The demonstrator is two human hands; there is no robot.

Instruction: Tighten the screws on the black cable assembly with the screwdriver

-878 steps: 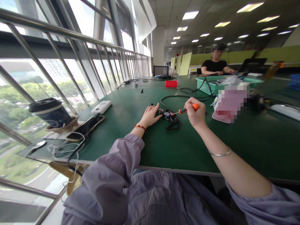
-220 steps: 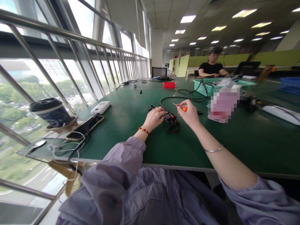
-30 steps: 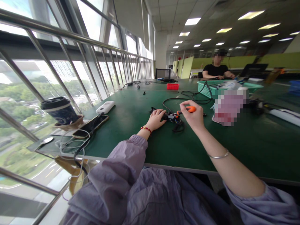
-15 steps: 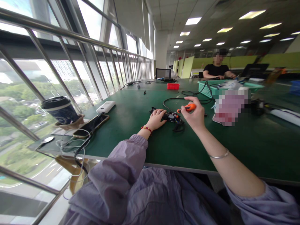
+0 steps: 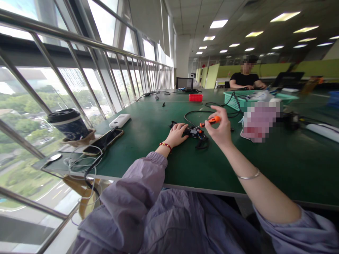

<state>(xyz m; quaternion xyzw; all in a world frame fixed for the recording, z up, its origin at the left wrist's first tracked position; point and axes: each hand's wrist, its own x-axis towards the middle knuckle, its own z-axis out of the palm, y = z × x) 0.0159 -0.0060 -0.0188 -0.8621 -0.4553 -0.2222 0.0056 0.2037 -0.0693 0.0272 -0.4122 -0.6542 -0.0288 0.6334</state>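
Observation:
A small black device with orange parts and a strap or cable (image 5: 196, 133) lies on the green table. My left hand (image 5: 177, 135) rests over its left part, fingers curled down on it and holding it against the tabletop. In my right hand (image 5: 220, 128) is an orange-handled screwdriver (image 5: 214, 120), gripped between thumb and fingers. Its thin shaft slants down to the left, the tip at the device; whether it sits in a screw is too small to tell. My left palm hides part of the device.
Left, beside the railing, stand a lidded paper cup (image 5: 69, 125), a phone (image 5: 103, 142), a white power bank (image 5: 119, 121) and tangled cables. A red tray (image 5: 195, 97) and a green basket (image 5: 231, 100) lie further back. A person (image 5: 245, 77) sits across the table.
The fingers of my right hand have shifted on the screwdriver handle, the upper ones lifting and spreading a little. My left hand and the device stay in place.

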